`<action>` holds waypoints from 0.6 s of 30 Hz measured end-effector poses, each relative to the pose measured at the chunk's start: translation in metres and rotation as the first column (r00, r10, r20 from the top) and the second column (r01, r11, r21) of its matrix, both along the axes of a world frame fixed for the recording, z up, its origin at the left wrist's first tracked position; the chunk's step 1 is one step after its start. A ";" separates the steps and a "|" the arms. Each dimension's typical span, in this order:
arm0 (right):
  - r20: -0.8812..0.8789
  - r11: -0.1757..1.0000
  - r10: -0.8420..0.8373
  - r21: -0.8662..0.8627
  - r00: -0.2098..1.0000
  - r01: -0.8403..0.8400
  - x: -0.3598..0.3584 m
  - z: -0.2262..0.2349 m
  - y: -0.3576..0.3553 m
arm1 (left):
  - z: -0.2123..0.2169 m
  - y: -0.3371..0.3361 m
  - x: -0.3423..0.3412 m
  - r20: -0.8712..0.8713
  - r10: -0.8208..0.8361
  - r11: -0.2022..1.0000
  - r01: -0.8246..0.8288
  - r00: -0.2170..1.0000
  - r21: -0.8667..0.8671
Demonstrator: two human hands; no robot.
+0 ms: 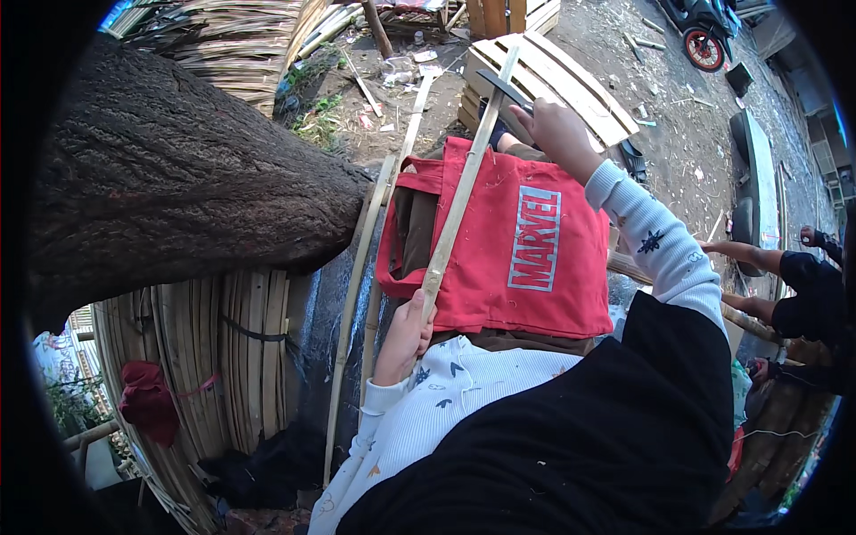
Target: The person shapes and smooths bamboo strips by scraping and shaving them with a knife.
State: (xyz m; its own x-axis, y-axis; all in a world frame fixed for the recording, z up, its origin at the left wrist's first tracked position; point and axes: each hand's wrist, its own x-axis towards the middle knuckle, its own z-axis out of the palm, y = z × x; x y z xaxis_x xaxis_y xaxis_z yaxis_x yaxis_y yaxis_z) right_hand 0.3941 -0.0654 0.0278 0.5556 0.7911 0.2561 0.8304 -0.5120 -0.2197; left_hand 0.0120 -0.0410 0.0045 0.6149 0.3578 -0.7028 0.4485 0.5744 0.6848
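A long, pale bamboo strip (456,205) slants away from me across a red cloth bag (578,241) spread over my lap. My left hand (406,341) is closed round the strip's near part, beside the bag's lower left corner. Out near the far end, my right hand (560,135) grips a knife (503,88). Its dark blade lies across the strip and seems to touch it; the handle is mostly hidden in my fist. Light fibres are scattered on the bag.
A thick tree trunk (178,169) leans in from the left, close to more bamboo strips (352,294). Bundled slats (254,357) stand below it. Ahead is a slatted wooden crate (571,80). A motorbike (704,49) is parked far right; another person (807,285) sits at the right edge.
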 end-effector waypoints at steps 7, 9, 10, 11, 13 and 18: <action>-0.115 0.870 0.477 -0.077 0.871 -0.487 -0.082 -0.006 -0.035 | -0.002 0.004 -0.005 -0.001 0.017 0.999 -0.018 1.000 -0.050; -0.087 0.717 0.673 -0.164 0.734 -0.677 -0.103 -0.008 -0.050 | -0.005 0.005 -0.008 0.010 0.025 0.998 -0.024 1.000 -0.059; -0.005 0.682 0.724 -0.150 0.690 -0.716 -0.100 -0.009 -0.052 | -0.007 0.006 -0.008 0.008 0.031 0.998 -0.030 0.999 -0.056; -0.002 0.683 0.723 -0.146 0.690 -0.716 -0.089 -0.013 -0.050 | -0.007 0.006 -0.008 0.011 0.018 0.998 -0.017 1.000 -0.055; 0.256 0.817 0.527 0.109 0.810 -0.566 -0.049 -0.025 -0.031 | -0.006 0.007 -0.006 0.014 0.007 0.999 -0.006 1.000 -0.044; 0.023 0.971 0.240 -0.019 0.971 -0.239 -0.032 -0.023 -0.009 | -0.005 0.009 0.005 0.023 -0.003 0.998 0.004 1.000 -0.061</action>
State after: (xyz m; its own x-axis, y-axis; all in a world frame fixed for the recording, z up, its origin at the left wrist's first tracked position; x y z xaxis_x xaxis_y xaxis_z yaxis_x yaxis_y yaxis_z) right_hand 0.3621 -0.0747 0.0050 0.3431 0.9043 0.2539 0.9344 -0.3010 -0.1904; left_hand 0.0174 -0.0323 -0.0005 0.6322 0.3128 -0.7088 0.4350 0.6137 0.6588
